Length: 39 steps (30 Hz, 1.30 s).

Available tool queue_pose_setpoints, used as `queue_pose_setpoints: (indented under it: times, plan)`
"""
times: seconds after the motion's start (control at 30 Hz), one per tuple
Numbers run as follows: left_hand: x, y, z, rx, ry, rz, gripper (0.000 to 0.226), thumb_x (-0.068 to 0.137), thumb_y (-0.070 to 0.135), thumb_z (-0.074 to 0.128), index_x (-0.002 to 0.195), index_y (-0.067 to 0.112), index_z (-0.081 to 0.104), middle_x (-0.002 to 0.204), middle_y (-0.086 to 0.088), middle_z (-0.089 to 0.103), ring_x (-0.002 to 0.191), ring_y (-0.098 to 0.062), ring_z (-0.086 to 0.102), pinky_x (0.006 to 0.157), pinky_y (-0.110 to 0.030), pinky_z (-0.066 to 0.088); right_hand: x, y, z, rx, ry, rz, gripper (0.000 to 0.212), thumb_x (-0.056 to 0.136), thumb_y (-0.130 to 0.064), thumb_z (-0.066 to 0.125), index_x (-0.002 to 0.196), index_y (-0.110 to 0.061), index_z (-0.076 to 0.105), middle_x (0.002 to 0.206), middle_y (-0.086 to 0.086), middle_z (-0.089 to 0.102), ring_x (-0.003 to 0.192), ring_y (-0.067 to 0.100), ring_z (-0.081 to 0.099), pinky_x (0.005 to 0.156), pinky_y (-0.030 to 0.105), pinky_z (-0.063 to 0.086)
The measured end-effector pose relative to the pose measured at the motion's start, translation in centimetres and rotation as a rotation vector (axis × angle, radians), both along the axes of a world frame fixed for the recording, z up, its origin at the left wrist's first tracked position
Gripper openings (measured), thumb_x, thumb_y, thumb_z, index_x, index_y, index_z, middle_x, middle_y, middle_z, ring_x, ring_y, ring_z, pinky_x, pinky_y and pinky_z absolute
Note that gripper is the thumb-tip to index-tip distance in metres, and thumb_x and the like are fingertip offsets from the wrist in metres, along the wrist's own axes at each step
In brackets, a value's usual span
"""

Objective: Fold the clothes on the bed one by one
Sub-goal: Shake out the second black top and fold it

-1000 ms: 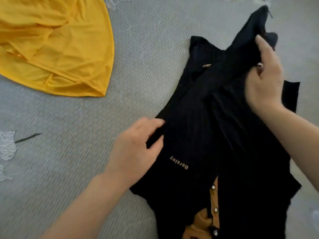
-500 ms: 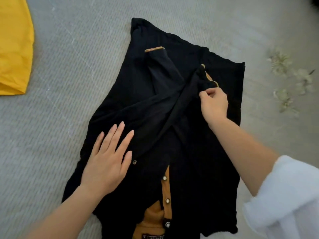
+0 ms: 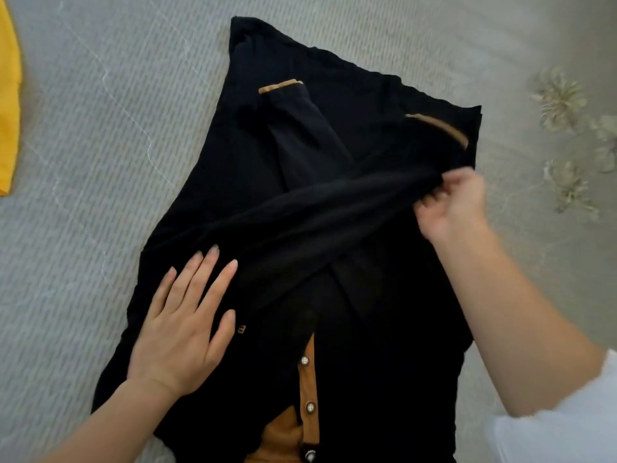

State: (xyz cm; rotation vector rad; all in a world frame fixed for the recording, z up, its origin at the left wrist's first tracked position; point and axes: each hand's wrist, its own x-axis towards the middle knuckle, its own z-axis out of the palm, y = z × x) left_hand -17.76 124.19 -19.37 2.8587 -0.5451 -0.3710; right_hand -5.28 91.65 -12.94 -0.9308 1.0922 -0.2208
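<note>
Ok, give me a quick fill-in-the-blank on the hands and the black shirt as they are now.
1. The left hand lies ____ on the black shirt, fingers straight.
2. The right hand pinches the shirt's ____, stretched across the shirt's front.
3. A ____ garment lies at the frame's left edge, on the grey bed cover.
Missing words: flat; sleeve; yellow.

The right arm (image 3: pixel 500 312) wears a soft white sleeve (image 3: pixel 551 426), a bit fuzzy at its edge. It covers only the upper part; the rest of that arm is bare. The left arm (image 3: pixel 110 426) is bare. The left grip (image 3: pixel 180 325) has long, plain nails (image 3: pixel 213 250).
</note>
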Motion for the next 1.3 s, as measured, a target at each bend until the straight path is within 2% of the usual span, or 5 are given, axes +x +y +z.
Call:
queue_pose_setpoints:
  times: [0.4,0.53,0.63,0.8,1.3]
  plan:
    - [0.2,-0.2,0.3,0.007,0.009,0.003,0.065,0.090,0.042,0.031,0.149,0.015,0.028,0.156,-0.010,0.025,0.145,-0.022,0.017,0.119,-0.037,0.004,0.4,-4.2,-0.2,-0.393,0.044,0.145,0.032,0.079,0.007,0.061,0.101,-0.015,0.056,0.102,0.009,0.062,0.078,0.016,0.061,0.069,0.023,0.050]
    - [0.2,-0.1,0.2,0.006,0.023,0.001,0.065,0.090,0.043,0.031,0.149,0.016,0.028,0.157,-0.010,0.022,0.145,-0.021,0.015,0.119,-0.038,0.005,-1.5,-1.8,-1.8,-1.049,0.515,0.415,0.047,0.084,-0.014,0.062,0.128,-0.010,0.046,0.127,0.008,0.048,0.114,0.021,0.051,0.093,0.028,0.042]
    - [0.2,0.0,0.1,0.000,0.016,-0.003,0.066,0.090,0.044,0.031,0.150,0.017,0.026,0.157,-0.009,0.021,0.145,-0.021,0.015,0.119,-0.038,0.005,-3.4,3.2,-2.8,-1.458,0.259,0.761,0.058,0.088,-0.029,0.053,0.142,-0.012,0.038,0.151,0.011,0.030,0.140,0.026,0.026,0.108,0.037,0.023]
    - [0.1,0.1,0.0,-0.002,0.006,-0.002,0.067,0.090,0.045,0.032,0.151,0.019,0.024,0.158,-0.009,0.020,0.145,-0.020,0.014,0.118,-0.037,0.004,-5.8,6.0,-5.5,-1.428,0.496,1.318,0.063,0.099,-0.054,0.023,0.153,-0.034,-0.004,0.161,0.001,-0.013,0.147,0.023,-0.018,0.119,0.045,-0.008]
    - [-8.9,6.5,3.3,-0.096,0.328,-0.479,0.077,0.087,0.057,0.041,0.152,0.036,0.007,0.162,0.001,-0.003,0.148,-0.016,-0.010,0.117,-0.035,-0.006,-33.2,3.0,0.7,-1.490,0.293,1.810,0.109,0.061,-0.016,0.071,0.154,-0.023,0.014,0.162,0.006,0.008,0.149,0.028,0.005,0.117,0.045,0.008]
